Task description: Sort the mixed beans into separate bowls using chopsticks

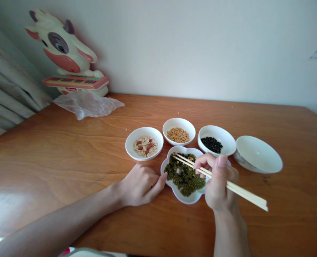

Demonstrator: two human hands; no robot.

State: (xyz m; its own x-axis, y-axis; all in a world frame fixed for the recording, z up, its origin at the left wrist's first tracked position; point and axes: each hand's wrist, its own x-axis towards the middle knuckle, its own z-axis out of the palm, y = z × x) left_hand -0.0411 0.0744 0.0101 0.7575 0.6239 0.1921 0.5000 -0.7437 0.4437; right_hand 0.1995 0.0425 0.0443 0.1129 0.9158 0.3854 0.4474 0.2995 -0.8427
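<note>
My right hand (221, 180) grips a pair of wooden chopsticks (245, 194). Their tips reach into the left back part of a flower-shaped white dish (187, 200). Green mung beans (190, 186) fill the dish, mixed with black beans and a few pale yellow ones. Whether the tips pinch a bean is too small to tell. My left hand (144, 184) rests on the table with curled fingers, its thumb and fingertips at the dish's left rim. My right hand partly hides the dish's right side.
Behind the dish stand white bowls: one with pale and reddish seeds (145, 146), one with yellow soybeans (178, 135), one with black beans (211, 144). A bare-bottomed bowl (258, 153) is at right. A clear plastic bag (88, 104) lies before a cow-shaped toy keyboard (75, 82).
</note>
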